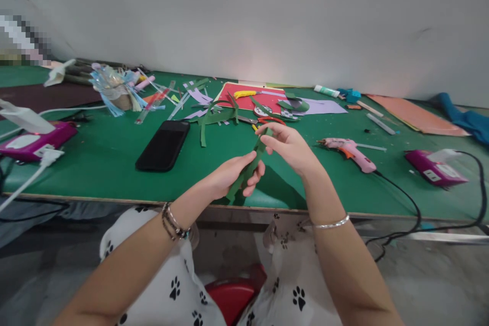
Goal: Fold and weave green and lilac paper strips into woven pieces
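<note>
Green table [95, 163] carries phone [163, 145], glue gun [349, 151], paper scraps [214, 117].

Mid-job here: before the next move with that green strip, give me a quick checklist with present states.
1. Green strip gripped at both ends, left hand low, right hand pinching the top: ok.
2. Strip lifted off the table, above its front edge: ok.
3. Glue gun lying on the table just right of the right hand: ok.
4. Glue gun hot or cold: cannot tell.
5. Scissors close behind the right hand, blades open or shut: cannot tell.
6. Phone lying apart from both hands, to the left: ok.
</note>
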`<act>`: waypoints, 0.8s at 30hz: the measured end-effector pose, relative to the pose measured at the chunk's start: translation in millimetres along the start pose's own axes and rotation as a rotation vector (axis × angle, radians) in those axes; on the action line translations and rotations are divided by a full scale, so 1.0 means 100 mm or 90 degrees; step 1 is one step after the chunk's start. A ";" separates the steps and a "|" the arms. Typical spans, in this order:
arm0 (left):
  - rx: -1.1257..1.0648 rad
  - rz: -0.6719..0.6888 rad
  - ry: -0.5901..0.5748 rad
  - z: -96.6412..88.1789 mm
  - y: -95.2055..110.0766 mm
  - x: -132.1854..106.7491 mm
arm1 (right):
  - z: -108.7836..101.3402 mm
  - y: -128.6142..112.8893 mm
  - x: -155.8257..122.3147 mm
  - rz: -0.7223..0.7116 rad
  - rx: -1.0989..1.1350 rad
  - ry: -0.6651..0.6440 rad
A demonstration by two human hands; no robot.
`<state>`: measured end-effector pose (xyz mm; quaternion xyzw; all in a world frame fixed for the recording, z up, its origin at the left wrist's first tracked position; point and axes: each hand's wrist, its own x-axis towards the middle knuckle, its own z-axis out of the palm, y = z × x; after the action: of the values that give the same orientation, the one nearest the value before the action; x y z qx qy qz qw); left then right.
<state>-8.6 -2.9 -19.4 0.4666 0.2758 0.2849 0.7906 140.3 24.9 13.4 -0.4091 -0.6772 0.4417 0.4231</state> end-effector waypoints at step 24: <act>-0.056 -0.039 0.030 0.00 0.03 -0.01 | 0.00 0.01 0.03 -0.057 -0.069 0.203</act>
<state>-9.7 -2.1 -17.0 0.4162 0.2956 0.2830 0.8120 140.1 27.8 13.3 -0.4656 -0.6416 0.3148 0.5220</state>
